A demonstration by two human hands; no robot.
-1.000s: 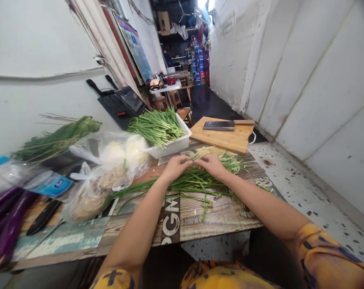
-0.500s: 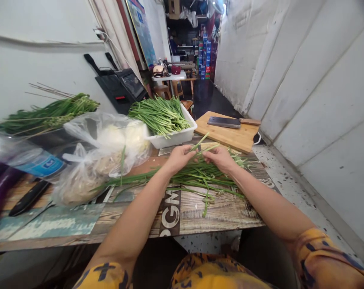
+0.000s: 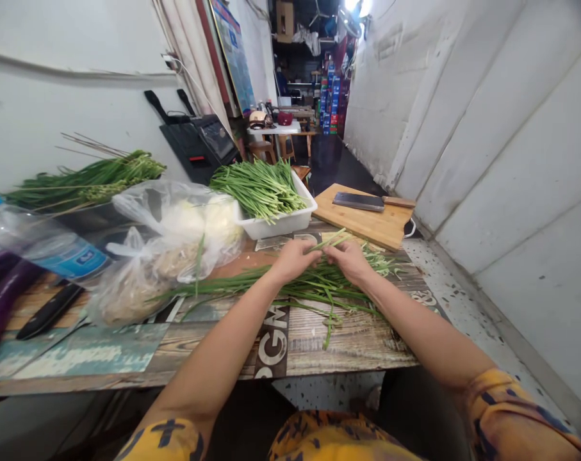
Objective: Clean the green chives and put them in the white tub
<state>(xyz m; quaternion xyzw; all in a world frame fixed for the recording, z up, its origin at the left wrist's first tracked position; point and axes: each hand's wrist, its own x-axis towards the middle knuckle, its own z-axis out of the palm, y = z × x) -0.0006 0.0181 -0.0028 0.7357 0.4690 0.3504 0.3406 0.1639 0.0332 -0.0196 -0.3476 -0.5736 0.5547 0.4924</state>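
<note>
My left hand (image 3: 297,259) and my right hand (image 3: 348,260) are close together above the table, fingers pinched. Between them they hold a few green chive stalks (image 3: 337,237), whose pale ends poke up past the fingertips. Beneath both hands, a loose heap of chives (image 3: 319,285) lies across the wood-patterned table (image 3: 343,349). Just beyond the hands, a white plastic tub (image 3: 280,225) is filled with a neat pile of chives (image 3: 264,189). The exact grip of each fingertip is partly hidden.
Back right, a cleaver (image 3: 358,201) rests on a wooden cutting board (image 3: 355,224). To the left are clear plastic bags (image 3: 136,288), a water bottle (image 3: 73,256), a black-handled knife (image 3: 50,312), purple eggplants (image 3: 6,301) and another bunch of greens (image 3: 93,179).
My hands have drawn closer together, and the stalks between them now lie closer together. The view has shifted slightly. The heap and tub look unchanged.
</note>
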